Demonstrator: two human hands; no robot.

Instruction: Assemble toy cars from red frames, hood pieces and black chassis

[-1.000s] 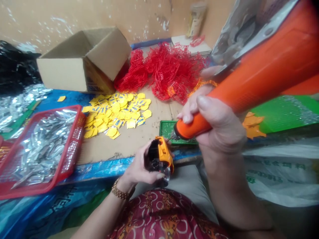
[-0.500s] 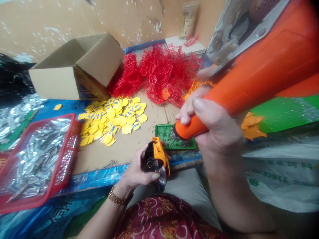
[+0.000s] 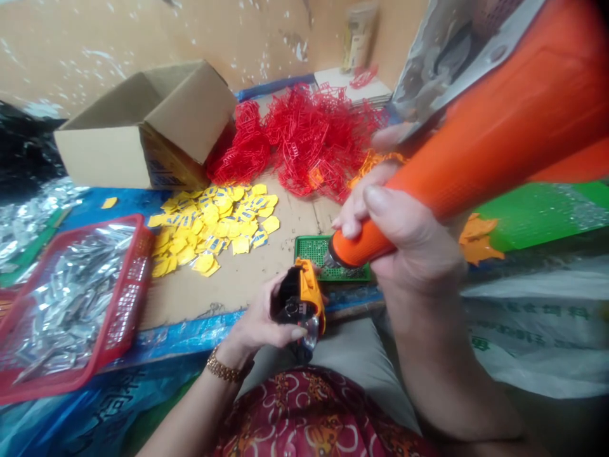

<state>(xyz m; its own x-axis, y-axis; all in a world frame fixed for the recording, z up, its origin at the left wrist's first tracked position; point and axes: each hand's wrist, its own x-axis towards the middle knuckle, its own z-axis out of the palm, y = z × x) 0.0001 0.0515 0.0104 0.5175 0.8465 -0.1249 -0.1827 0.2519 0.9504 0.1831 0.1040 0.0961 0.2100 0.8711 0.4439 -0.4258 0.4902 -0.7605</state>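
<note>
In my right hand (image 3: pixel 409 235) is an orange electric screwdriver (image 3: pixel 457 165), its fingers wrapped round the front of the body. The tool's tip points down and left, over a small green perforated tray (image 3: pixel 309 244) that holds tiny metal bits, likely screws. Below and left of that tip, my left hand (image 3: pixel 266 317) grips a black and orange-yellow plastic toy part (image 3: pixel 309 295) with a clear piece at its lower end. The thumb presses along the near side of the part; the other fingers are mostly hidden behind it. Tip and toy part are close, and contact between them cannot be made out.
Yellow plastic pieces (image 3: pixel 214 222) lie heaped on the cardboard. Behind them are tangled red plastic frames (image 3: pixel 309 139) and an open cardboard box (image 3: pixel 104 155). A red basket (image 3: pixel 136 279) of silvery pieces stands at left. Orange pieces (image 3: pixel 478 238) lie on the right.
The toy part in my left hand has tilted and shifted slightly right. The screwdriver's tip has moved a little left, closer to the part. Both hands keep their hold.
</note>
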